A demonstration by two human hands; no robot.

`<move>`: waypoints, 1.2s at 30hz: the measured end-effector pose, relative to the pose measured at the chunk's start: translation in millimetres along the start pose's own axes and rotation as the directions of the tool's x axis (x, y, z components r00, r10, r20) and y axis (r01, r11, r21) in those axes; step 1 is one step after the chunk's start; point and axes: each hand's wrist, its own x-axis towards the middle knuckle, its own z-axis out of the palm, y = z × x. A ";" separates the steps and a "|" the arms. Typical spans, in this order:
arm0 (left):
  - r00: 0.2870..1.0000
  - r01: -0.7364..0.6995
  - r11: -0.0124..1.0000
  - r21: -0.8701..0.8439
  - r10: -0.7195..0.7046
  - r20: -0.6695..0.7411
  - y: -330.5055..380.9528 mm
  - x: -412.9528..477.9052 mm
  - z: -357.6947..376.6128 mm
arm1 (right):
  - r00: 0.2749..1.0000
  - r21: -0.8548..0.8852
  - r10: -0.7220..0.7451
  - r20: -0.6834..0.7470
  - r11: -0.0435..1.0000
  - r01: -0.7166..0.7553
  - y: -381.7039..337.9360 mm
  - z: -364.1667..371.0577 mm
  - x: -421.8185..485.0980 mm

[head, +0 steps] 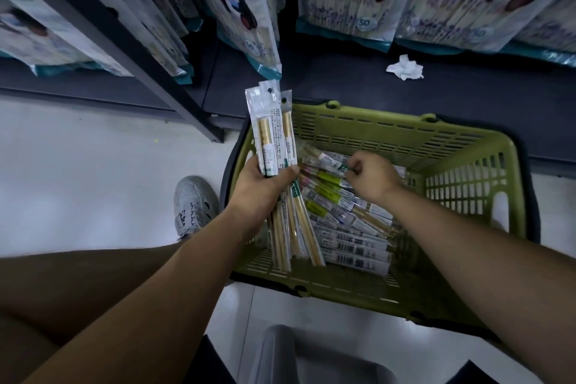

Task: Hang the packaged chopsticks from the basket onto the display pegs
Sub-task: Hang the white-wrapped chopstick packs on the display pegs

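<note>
several chopstick packs fanned upright in left hand, gripped over green basket. right hand pinches another pack atop pile in basket. gathering step; next likely lift it clear, add to bundle, hang holes on pegs.

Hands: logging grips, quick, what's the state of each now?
Left hand: closed, holding several packs.
Right hand: closed, pinching one pack in the basket.
</note>
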 end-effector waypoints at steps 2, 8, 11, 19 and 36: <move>1.000 -0.004 1.000 0.016 0.004 0.003 2.7 -2.5 2.5 | 0.998 0.091 -0.034 0.044 0.995 0.030 -4.0 -9.9 -10.8; 0.999 -0.006 1.000 0.010 0.006 0.038 17.4 -14.3 20.4 | 0.987 0.213 -0.150 0.066 0.968 0.133 -36.1 -45.5 -45.5; 0.998 -0.041 0.999 -0.002 0.041 0.051 28.9 -23.3 32.1 | 0.992 0.345 -0.107 0.065 0.935 0.079 -55.8 -66.2 -64.4; 0.975 -0.197 0.978 0.073 0.188 0.119 67.2 -47.0 58.6 | 0.993 0.580 -0.076 0.090 0.814 0.010 -79.6 -104.9 -123.5; 0.719 -0.682 0.719 0.134 0.625 0.303 245.0 -136.7 57.5 | 0.795 0.573 -0.225 -0.563 0.587 0.572 -182.9 -256.9 -187.9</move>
